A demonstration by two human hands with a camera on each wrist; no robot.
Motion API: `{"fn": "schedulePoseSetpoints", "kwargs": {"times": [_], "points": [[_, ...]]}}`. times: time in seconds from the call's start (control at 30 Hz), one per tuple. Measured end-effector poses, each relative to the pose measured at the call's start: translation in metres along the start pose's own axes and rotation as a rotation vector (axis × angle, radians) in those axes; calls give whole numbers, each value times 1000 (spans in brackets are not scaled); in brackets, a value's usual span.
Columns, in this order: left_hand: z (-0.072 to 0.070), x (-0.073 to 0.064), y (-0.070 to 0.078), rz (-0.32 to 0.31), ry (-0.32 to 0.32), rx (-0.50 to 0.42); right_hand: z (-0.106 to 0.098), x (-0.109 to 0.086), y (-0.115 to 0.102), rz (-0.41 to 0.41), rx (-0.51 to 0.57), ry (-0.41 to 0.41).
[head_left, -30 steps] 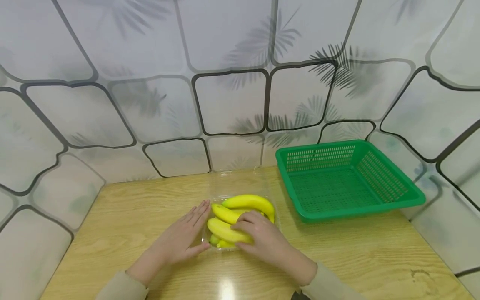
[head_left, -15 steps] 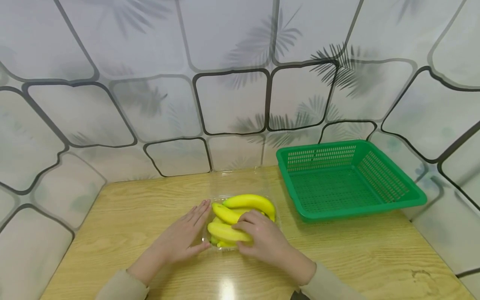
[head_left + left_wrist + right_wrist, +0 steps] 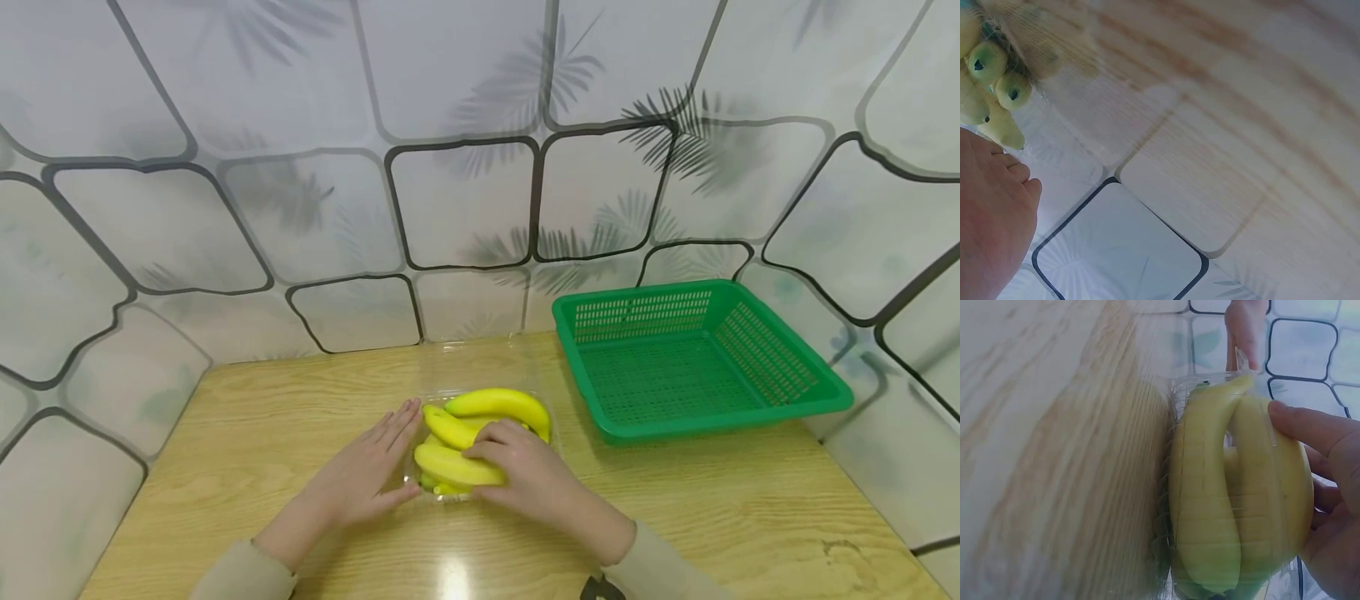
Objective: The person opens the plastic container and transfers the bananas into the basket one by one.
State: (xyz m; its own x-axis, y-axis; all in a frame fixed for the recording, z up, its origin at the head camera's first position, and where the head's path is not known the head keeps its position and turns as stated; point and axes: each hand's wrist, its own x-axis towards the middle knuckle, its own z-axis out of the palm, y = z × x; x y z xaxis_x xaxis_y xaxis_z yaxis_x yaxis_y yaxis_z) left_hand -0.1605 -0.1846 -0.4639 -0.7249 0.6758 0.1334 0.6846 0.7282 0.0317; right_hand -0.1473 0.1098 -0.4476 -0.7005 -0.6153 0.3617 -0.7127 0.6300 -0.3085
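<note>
Several yellow bananas lie in a clear plastic box whose see-through lid (image 3: pixel 480 365) stands open at the back. With curled fingers and thumb, my right hand (image 3: pixel 531 477) grips the front banana (image 3: pixel 450 464), which lies on top of others. Its thumb shows at the banana's upper end in the right wrist view. My left hand (image 3: pixel 360 477) rests along the box's left side, fingers straight and thumb spread toward the near corner. In the left wrist view, dark banana tips (image 3: pixel 1013 92) show beyond the edge of that hand.
A green plastic basket (image 3: pixel 686 379) with slotted walls stands at the back right of the wooden table (image 3: pixel 255 433). Patterned wall covering (image 3: pixel 465 204) with leaf prints rises behind and at both sides.
The front banana has dipped slightly toward the near side under my right hand, showing more yellow behind its left end. My left hand has stayed in place.
</note>
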Motion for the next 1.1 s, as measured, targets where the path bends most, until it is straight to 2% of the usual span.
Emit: {"fn": "schedulePoseSetpoints", "kwargs": {"times": [0.2, 0.53, 0.67, 1.1], "points": [[0, 0, 1, -5, -4, -5, -1, 0, 0, -7, 5, 4], [-1, 0, 1, -17, -9, -7, -2, 0, -1, -61, -5, 95], [-1, 0, 1, -17, -8, -5, -5, 2, -3, -73, -13, 106], [0, 0, 1, -7, 13, 1, -28, 9, -6, -128, -43, 152]]}}
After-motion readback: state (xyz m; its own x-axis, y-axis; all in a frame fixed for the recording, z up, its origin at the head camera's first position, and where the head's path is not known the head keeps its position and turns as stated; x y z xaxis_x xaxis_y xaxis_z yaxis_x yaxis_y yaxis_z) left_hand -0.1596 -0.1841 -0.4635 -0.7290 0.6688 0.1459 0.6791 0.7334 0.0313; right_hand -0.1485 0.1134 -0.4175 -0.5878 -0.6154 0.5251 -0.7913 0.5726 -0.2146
